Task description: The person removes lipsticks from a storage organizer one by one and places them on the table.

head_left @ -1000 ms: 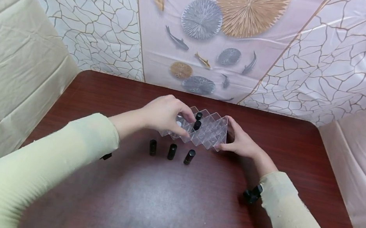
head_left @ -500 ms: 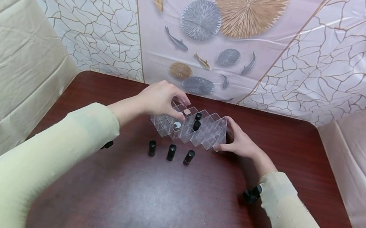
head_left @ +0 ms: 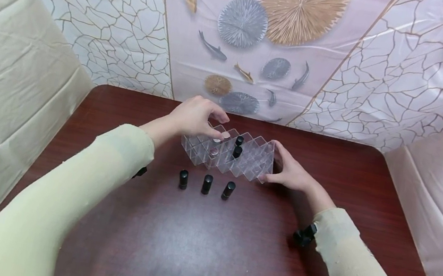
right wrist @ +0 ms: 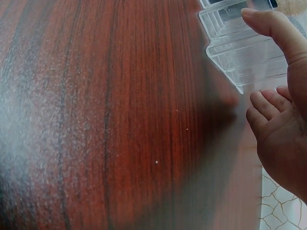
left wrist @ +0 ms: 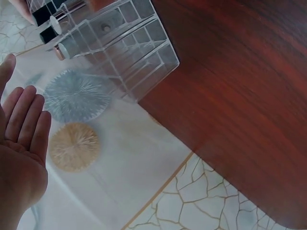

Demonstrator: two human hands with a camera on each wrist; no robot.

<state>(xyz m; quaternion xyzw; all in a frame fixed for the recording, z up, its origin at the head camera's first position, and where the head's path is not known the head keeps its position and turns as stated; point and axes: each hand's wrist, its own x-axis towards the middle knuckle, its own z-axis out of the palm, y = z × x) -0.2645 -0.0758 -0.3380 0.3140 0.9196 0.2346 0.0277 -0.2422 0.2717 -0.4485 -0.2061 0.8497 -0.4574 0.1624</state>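
A clear plastic organizer (head_left: 256, 156) with diamond-shaped slots stands toward the back of the table. My right hand (head_left: 291, 171) holds its right end, thumb at the front corner and fingers at the back one. Over the organizer's left part hovers my left hand (head_left: 195, 117), its thumb and fingers spread apart with nothing between them. Two black tubes, one of them the front tube (head_left: 237, 152), stand in middle slots. Left of them are a pale pink-topped tube (head_left: 226, 135) and another round-topped tube (head_left: 213, 151); the left thumb overlaps this area.
Three black lipstick-like tubes stand in a row before the organizer: a left tube (head_left: 183, 179), a middle tube (head_left: 207, 184) and a right tube (head_left: 228, 190). Behind the dark red wooden table (head_left: 204, 250) rises a patterned backdrop (head_left: 251, 80). Beige cloth hangs on both sides.
My left hand has drawn back leftward from the middle of the organizer, uncovering the pale-topped tubes and left slots. The right hand keeps its place on the organizer.
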